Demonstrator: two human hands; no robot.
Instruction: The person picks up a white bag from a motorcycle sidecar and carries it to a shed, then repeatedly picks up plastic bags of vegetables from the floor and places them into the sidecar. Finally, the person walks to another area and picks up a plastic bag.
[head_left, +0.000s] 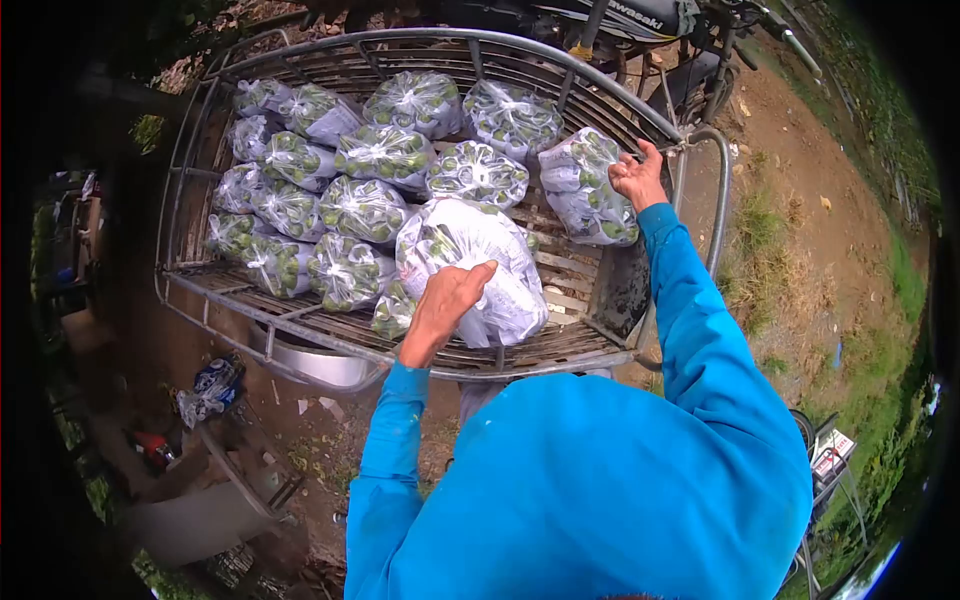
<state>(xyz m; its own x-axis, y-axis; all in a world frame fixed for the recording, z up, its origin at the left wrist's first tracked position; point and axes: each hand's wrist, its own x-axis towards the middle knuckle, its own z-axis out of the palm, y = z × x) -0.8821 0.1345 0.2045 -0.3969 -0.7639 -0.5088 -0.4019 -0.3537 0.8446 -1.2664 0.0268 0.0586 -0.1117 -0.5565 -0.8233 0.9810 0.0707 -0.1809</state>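
A metal-railed sidecar cart (pixel 300 318) with a slatted floor holds several clear plastic bags packed with small green fruits. My left hand (pixel 445 300) grips the top of a large bag (pixel 500 255) standing at the cart's near edge. My right hand (pixel 638 175) reaches to the cart's right side. It clutches the upper edge of another bag (pixel 585 195) that lies against the right rail (pixel 722 190). Both arms are in blue sleeves. The other bags (pixel 365 210) fill the left and far part of the cart in rows.
A motorcycle (pixel 640 20) stands just beyond the cart. Bare dirt with grass patches (pixel 800 230) stretches to the right. Below left on the ground are a blue-and-white plastic wrapper (pixel 210 388), a red object (pixel 150 445) and wooden pieces (pixel 255 470).
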